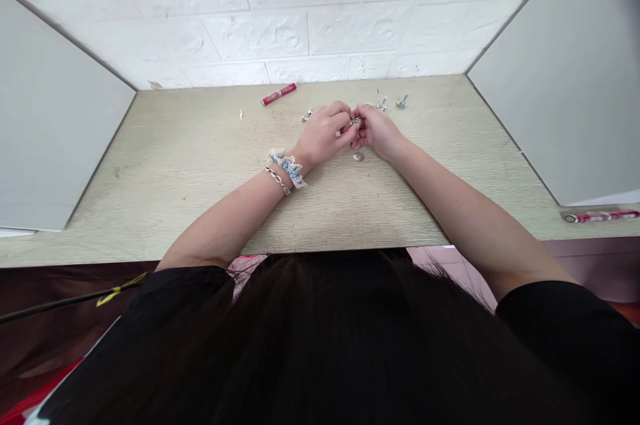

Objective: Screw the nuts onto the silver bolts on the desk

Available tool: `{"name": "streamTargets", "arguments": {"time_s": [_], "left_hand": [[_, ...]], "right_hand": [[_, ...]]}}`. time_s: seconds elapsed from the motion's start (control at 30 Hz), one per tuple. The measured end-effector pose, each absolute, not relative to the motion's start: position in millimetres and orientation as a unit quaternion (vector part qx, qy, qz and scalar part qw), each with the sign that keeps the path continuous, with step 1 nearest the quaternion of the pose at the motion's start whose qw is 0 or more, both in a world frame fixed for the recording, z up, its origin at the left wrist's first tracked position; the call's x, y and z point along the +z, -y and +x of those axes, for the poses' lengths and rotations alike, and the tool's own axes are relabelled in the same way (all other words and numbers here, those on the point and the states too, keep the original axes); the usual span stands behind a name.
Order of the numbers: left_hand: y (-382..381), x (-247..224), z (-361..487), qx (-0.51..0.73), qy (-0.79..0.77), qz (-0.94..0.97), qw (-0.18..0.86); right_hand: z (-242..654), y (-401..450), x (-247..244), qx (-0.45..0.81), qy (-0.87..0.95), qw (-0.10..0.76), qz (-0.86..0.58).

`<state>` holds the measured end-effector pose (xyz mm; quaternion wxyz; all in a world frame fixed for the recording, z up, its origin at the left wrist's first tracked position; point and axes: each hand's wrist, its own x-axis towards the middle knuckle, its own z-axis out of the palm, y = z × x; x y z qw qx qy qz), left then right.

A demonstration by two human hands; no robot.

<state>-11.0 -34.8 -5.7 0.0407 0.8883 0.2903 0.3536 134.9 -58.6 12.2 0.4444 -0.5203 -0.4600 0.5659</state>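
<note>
Between the fingertips of both hands is a small silver bolt (355, 121), mostly covered by the fingers. My left hand (326, 129), with a frilly scrunchie and a chain bracelet on its wrist, is closed in a pinch at the bolt. From the other side my right hand (379, 132) pinches the same piece with curled fingers. A round flat washer (359, 157) lies on the table just below the hands. Beyond the right hand, two bolts (382, 104) (403, 101) stand with their shanks up. Small metal hardware (307, 115) shows partly behind the left hand.
A red tube-shaped item (279, 94) lies near the white brick wall (357, 31). A small pale scrap (241, 115) is left of it. Grey panels (55, 111) (565, 78) flank the wooden table (165, 165). Another red-and-silver tube (603, 216) lies at the right front edge.
</note>
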Motion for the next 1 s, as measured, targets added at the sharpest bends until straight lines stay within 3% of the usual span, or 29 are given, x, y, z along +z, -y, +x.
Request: {"name": "streamTargets", "arguments": {"time_s": [1.0], "left_hand": [[35.2, -6.6, -9.4, 0.317, -0.276, 0.903, 0.086]], "right_hand": [[136.0, 58.3, 6.7, 0.531, 0.498, 0.382, -0.570]]}}
